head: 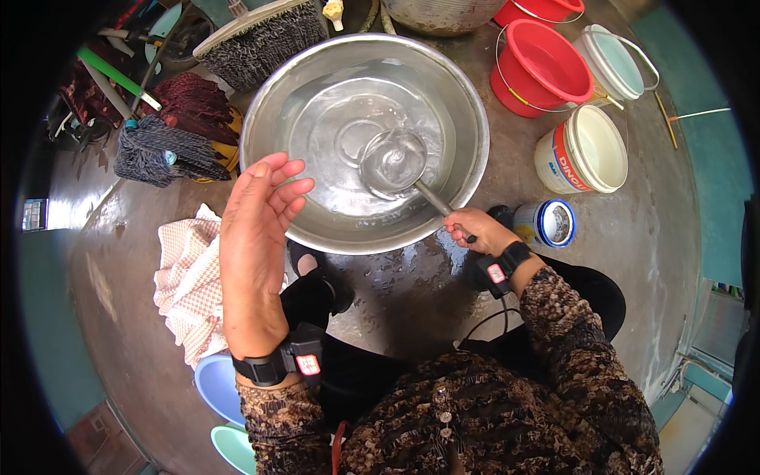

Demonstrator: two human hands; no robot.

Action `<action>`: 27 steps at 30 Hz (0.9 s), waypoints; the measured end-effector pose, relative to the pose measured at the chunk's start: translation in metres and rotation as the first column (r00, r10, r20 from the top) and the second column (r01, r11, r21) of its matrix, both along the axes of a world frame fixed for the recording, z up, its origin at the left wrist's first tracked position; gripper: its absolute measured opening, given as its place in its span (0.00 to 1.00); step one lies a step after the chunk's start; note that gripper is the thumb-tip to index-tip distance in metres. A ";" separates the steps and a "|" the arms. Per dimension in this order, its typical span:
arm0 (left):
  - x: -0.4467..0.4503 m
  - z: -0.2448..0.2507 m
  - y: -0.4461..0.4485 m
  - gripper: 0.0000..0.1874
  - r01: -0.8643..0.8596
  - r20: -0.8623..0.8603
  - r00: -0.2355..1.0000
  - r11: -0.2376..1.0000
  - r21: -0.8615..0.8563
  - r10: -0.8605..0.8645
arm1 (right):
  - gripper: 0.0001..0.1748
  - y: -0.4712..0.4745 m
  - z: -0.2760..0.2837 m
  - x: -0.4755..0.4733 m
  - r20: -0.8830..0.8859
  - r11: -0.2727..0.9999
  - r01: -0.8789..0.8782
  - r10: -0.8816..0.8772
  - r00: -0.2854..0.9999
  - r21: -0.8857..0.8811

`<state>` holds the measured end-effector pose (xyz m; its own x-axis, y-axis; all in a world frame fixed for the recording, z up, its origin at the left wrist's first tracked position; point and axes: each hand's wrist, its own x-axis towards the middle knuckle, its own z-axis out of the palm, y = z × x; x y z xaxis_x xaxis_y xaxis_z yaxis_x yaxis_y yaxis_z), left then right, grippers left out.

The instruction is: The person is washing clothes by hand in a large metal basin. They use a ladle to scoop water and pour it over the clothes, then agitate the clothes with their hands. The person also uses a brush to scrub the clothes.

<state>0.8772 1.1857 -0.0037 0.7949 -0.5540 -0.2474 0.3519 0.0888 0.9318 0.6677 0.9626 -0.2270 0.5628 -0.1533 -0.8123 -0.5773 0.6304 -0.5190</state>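
Note:
A large round metal basin (261,196) holding water stands on the wet floor before me. My right hand (481,230) grips the handle of a metal ladle (436,199), whose round bowl is in the water near the basin's middle. My left hand (261,219) is raised beside the basin's lower left rim, fingers apart and slightly curled, with nothing in it. Whether it touches the rim cannot be told. Left of that hand lies a pink-and-white checked cloth (187,267).
Red buckets (543,68), a pale bucket (614,62), a white paint pail (599,148) and a tin can (555,222) stand to the right. A broom head (261,44), mops (160,148) and a metal vessel (445,12) border the basin. Blue (219,386) and green basins (234,448) lie lower left.

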 end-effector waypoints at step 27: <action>-0.002 -0.012 -0.029 0.16 0.022 -0.032 0.999 0.994 0.106 -0.019 | 0.26 -0.233 0.185 -0.020 0.625 0.744 0.182 -0.647 0.437 0.642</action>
